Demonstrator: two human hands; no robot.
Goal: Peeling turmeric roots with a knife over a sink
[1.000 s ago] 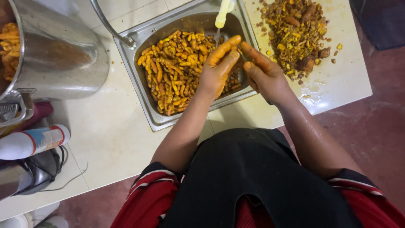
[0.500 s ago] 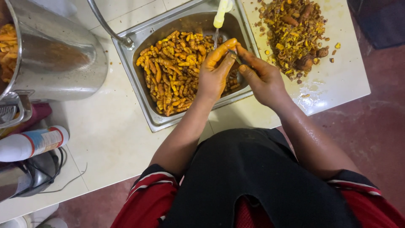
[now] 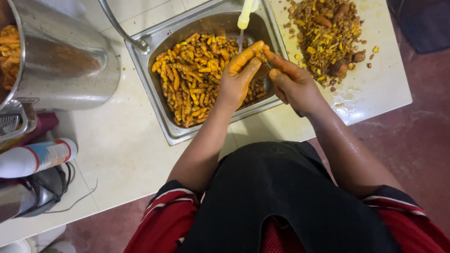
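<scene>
My two orange-stained hands meet over the right side of a steel sink (image 3: pixel 157 70) full of orange turmeric roots (image 3: pixel 192 84). My left hand (image 3: pixel 239 77) has its fingers closed around a small root piece held under a thin stream of water from a yellow tap spout (image 3: pixel 244 16). My right hand (image 3: pixel 290 82) pinches a small knife or blade against that piece; the blade is mostly hidden. A heap of brown and yellow peelings (image 3: pixel 328 35) lies on the white counter to the right of the sink.
A large steel pot (image 3: pixel 61 61) holding more roots stands left of the sink. A white spray can (image 3: pixel 35 157) and a dark appliance with a cord (image 3: pixel 33 192) lie at the near left. The counter edge (image 3: pixel 375 112) drops to a reddish floor on the right.
Both hands have drawn closer together under the spout; the right hand's fingers now press at the piece the left hand holds. The view shifted slightly.
</scene>
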